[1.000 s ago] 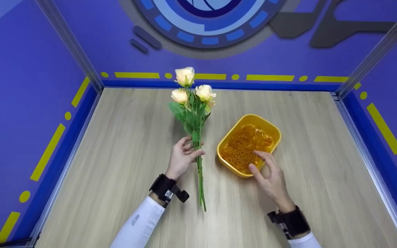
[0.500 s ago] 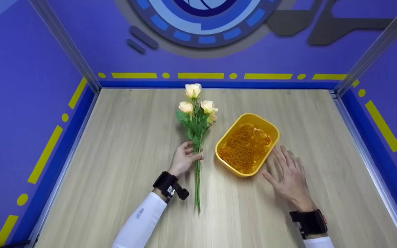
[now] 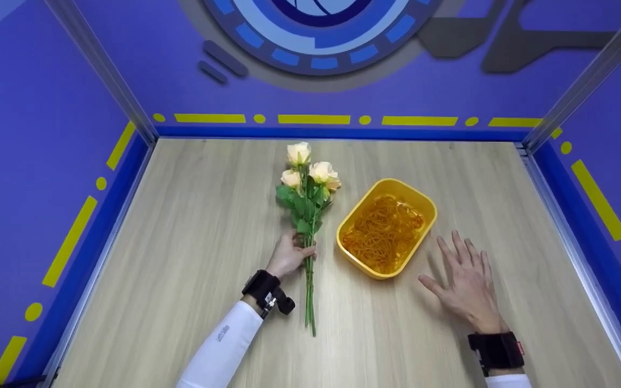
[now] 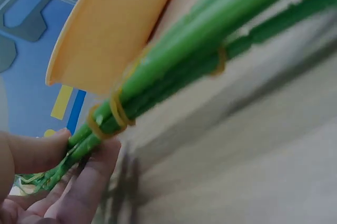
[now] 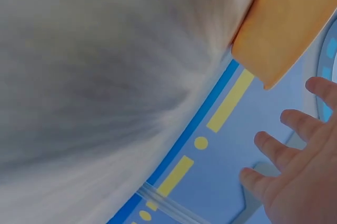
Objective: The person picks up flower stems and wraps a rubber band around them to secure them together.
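Note:
My left hand pinches the green stems of a small bunch of pale cream roses, thumb on one side and fingers on the other. In the left wrist view a yellow rubber band is wound around the stems, just past the thumb. The blooms point toward the back wall and the cut ends toward me. To the right of the yellow bin, my right hand is spread with straight fingers and holds nothing. The right wrist view shows its fingers apart from the bin.
A yellow plastic bin full of loose rubber bands stands on the wooden table, right of the flowers. Blue panels with yellow markings wall the table at the back and both sides.
My right hand has moved away from over the bin to its right, its fingers spreading. The left hand and the roses have come lower, slightly toward me.

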The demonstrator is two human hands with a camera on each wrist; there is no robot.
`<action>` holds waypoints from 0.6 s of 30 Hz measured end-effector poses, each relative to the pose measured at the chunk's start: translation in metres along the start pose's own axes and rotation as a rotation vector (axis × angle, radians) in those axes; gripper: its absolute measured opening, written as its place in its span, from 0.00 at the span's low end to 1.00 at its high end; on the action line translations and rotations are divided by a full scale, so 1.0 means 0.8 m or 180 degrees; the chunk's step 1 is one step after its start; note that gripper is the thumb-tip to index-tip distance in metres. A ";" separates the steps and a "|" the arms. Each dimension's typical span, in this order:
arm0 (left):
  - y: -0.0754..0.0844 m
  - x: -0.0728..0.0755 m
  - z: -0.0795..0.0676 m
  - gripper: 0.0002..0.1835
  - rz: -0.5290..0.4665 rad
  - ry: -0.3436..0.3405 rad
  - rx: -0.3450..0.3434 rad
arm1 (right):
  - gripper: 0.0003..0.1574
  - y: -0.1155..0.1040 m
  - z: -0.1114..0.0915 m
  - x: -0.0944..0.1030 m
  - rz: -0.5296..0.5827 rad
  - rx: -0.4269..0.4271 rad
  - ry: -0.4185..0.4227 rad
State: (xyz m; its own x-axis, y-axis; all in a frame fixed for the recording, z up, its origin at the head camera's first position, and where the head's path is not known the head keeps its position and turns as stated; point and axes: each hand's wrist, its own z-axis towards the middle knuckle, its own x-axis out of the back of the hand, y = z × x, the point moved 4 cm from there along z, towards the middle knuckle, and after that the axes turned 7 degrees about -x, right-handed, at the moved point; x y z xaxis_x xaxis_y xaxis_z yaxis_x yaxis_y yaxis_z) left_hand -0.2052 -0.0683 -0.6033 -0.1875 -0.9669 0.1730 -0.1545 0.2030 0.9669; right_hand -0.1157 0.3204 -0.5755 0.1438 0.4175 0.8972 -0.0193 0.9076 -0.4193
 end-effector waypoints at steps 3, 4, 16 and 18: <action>0.000 0.004 -0.005 0.27 0.0478 0.0007 -0.0042 | 0.61 0.003 -0.001 0.001 -0.0024 -0.0014 -0.0002; 0.000 0.006 -0.007 0.28 0.0617 0.0026 -0.0058 | 0.61 0.004 -0.002 0.001 -0.0026 -0.0014 0.0000; 0.006 0.040 -0.050 0.39 0.0999 0.0183 -0.0282 | 0.61 0.005 -0.004 0.000 -0.0111 0.0012 0.0004; 0.007 0.046 -0.058 0.42 0.1135 0.0197 -0.0358 | 0.61 0.005 -0.004 0.001 -0.0100 -0.0003 -0.0032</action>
